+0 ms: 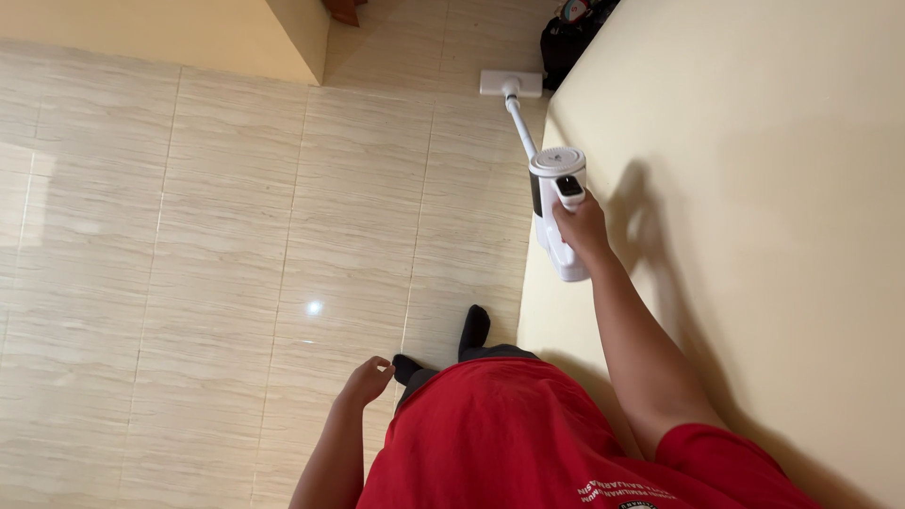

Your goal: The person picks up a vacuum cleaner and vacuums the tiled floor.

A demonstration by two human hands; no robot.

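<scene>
Right arm is stretched forward and nearly straight, right hand [583, 229] wrapped closed around a handle with the knuckles facing the camera. Left arm hangs low at the person's side, bent slightly at the elbow; left hand [368, 380] is free, fingers loosely curled inward, holding nothing. Hands are well apart, right far ahead of left.

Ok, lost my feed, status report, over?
Right hand grips white stick vacuum handle. Left hand loosely curled, holding nothing. Vacuum head on tile floor along wall. Dark bag just beyond head.
</scene>
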